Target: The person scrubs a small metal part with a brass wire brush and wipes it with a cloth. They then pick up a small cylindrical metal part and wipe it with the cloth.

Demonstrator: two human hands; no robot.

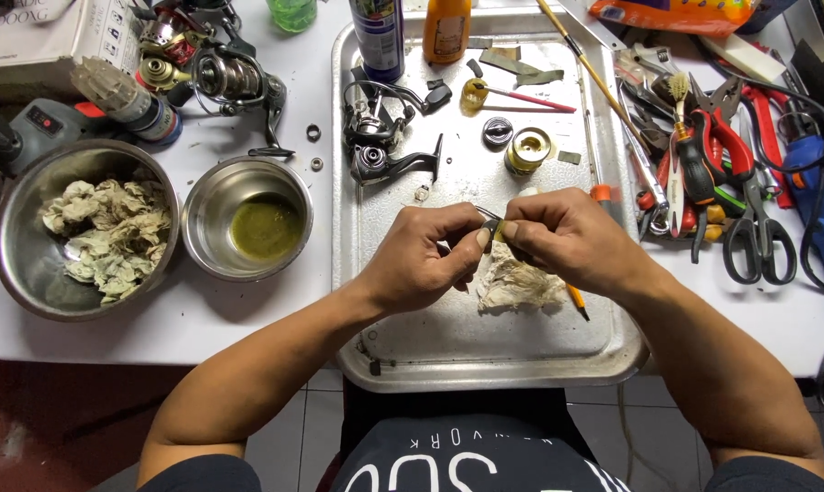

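Observation:
My left hand (425, 257) and my right hand (562, 239) meet over the metal tray (485, 355), fingertips pinched together on a small metal part (491, 225) with a thin wire loop. A crumpled dirty tissue (519, 284) lies under the hands. An orange-tipped tool (577, 301) pokes out beneath my right hand. A fishing reel body (380, 159) lies on the tray beyond my left hand, and a brass spool (528, 149) and a small round cap (496, 131) lie further up the tray.
Left of the tray stand a steel bowl with greenish liquid (264, 226) and a larger bowl of used tissues (111, 235). More reels (225, 77), a spray can (378, 36) and an orange bottle (446, 27) sit at the back. Pliers, scissors (758, 232) and screwdrivers crowd the right.

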